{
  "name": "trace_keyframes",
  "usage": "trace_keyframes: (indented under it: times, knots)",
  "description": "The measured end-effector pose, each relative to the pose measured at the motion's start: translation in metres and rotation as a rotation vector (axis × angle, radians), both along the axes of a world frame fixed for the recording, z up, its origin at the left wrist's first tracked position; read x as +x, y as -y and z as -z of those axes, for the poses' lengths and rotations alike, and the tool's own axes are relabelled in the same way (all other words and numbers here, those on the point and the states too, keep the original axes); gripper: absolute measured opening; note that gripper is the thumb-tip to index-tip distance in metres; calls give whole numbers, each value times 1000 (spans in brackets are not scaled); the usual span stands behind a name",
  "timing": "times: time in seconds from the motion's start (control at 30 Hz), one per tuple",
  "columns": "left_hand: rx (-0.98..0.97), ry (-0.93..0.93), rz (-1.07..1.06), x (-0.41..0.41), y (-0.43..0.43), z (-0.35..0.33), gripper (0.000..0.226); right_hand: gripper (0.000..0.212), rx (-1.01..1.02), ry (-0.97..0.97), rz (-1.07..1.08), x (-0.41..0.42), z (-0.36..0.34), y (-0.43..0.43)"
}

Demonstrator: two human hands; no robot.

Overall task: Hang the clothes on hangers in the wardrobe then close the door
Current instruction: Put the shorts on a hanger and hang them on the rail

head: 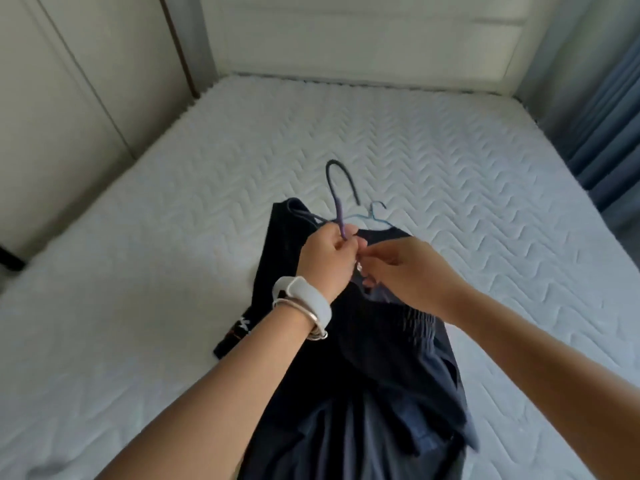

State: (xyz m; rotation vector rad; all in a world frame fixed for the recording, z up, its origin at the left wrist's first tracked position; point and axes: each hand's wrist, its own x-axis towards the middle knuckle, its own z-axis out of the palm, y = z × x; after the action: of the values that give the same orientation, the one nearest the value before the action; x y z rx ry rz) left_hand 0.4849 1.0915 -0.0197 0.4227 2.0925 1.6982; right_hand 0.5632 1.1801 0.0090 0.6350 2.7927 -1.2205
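Observation:
A dark navy garment (388, 368) hangs from a purple hanger (337, 199) above the bed. My left hand (327, 259) grips the hanger's neck just below its hook. My right hand (398, 275) pinches the garment's top edge right beside the left hand. A second dark garment (280, 258) lies flat on the mattress behind, with a light blue hanger (375, 214) lying at its far end. The purple hanger's shoulders are hidden by my hands and the cloth.
The white quilted mattress (450, 174) fills the view, with a padded headboard (363, 39) at the far end. Pale wardrobe doors (62, 91) stand along the left side. Blue curtains (609, 126) hang at the right.

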Motion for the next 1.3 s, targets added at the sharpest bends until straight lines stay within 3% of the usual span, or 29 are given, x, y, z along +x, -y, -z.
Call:
trace_keyframes:
  times: [0.07,0.17,0.23,0.37,0.57,0.67,0.83,1.03,1.13,1.3]
  knots:
    - [-12,-17,27,7,36,-42,29,24,75,-5,-128,11,-46,18]
    - [-42,-32,54,20,92,-112,26,19,163,-162,-148,17,-110,40]
    - [-135,-97,109,36,131,-161,21,25,259,-300,-195,15,-150,60]
    - [-292,-345,89,71,207,-247,16,47,432,-499,-509,13,-228,127]
    - [-317,-617,-176,128,319,-332,24,19,261,-691,-767,32,-308,237]
    - [-319,-708,-344,150,376,-352,20,19,245,-754,-835,35,-328,293]
    - [-650,-941,-704,186,492,-356,29,22,235,-824,-805,32,-344,379]
    - [-1045,-831,-930,199,614,-334,34,16,40,-815,-792,24,-349,480]
    - [-1045,-853,-941,201,664,-339,24,16,-5,-816,-825,20,-346,526]
    - [-837,-853,-987,202,726,-353,22,38,15,-853,-892,26,-336,591]
